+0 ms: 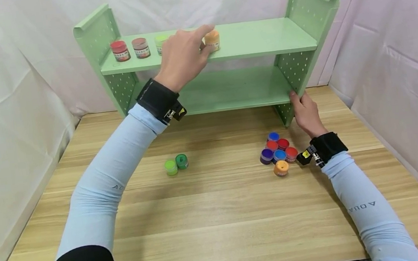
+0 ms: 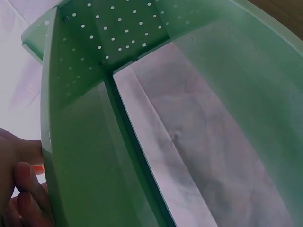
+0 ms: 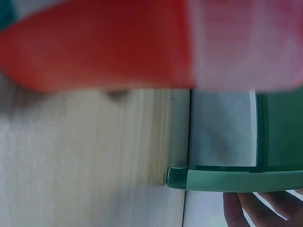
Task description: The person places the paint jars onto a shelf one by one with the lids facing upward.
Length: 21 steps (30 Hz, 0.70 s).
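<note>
At the upper board of a light green two-tier shelf (image 1: 260,34), my left hand (image 1: 185,55) holds a small orange-lidded jar (image 1: 213,39) between index finger and thumb. Only a sliver of orange shows beside the fingers (image 2: 29,177) in the left wrist view. To the left on that board stand a red jar (image 1: 120,51), a dusty-pink jar (image 1: 141,48) and a lime-green jar (image 1: 161,43), partly behind the hand. My right hand (image 1: 308,115) grips the lower part of the shelf's right side panel, its fingers (image 3: 260,208) on the outer side.
Several jars cluster on the wooden table (image 1: 220,232) near the right wrist, among them a purple jar (image 1: 266,156) and an orange jar (image 1: 281,168). A light green jar (image 1: 171,167) and a dark green jar (image 1: 182,161) stand left of them. White cloth (image 1: 1,76) hangs around.
</note>
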{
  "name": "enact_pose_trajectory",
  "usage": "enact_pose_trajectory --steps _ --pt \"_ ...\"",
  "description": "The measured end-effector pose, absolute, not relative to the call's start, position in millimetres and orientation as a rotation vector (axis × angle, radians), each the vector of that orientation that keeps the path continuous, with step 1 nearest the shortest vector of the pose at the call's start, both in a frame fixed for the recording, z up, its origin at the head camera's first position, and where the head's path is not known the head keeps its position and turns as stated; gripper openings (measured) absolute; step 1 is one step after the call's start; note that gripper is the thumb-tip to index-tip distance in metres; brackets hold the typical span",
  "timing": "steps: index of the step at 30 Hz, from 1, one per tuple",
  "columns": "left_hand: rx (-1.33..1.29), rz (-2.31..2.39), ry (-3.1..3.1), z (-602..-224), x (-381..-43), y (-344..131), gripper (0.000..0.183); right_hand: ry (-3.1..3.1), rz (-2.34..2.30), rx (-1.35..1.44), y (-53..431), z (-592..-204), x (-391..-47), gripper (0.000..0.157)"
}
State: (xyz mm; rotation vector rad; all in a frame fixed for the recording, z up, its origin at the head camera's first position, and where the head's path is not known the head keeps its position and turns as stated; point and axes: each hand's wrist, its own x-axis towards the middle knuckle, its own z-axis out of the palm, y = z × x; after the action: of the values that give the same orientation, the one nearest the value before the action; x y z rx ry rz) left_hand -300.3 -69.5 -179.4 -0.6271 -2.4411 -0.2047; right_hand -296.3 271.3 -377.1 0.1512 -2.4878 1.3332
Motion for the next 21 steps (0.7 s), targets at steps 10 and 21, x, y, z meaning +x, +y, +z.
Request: enact_pose_trajectory --steps 10,21 --pt "-0.676 -0.379 -2.273 -193 -289 -79 0.040 -2.492 1.342 0.147 270 -376 -296 0.063" --pt "-0.840 -0.610 -2.091 -233 -266 -115 0.026 -2.505 1.284 0.119 274 -373 -295 0.063"
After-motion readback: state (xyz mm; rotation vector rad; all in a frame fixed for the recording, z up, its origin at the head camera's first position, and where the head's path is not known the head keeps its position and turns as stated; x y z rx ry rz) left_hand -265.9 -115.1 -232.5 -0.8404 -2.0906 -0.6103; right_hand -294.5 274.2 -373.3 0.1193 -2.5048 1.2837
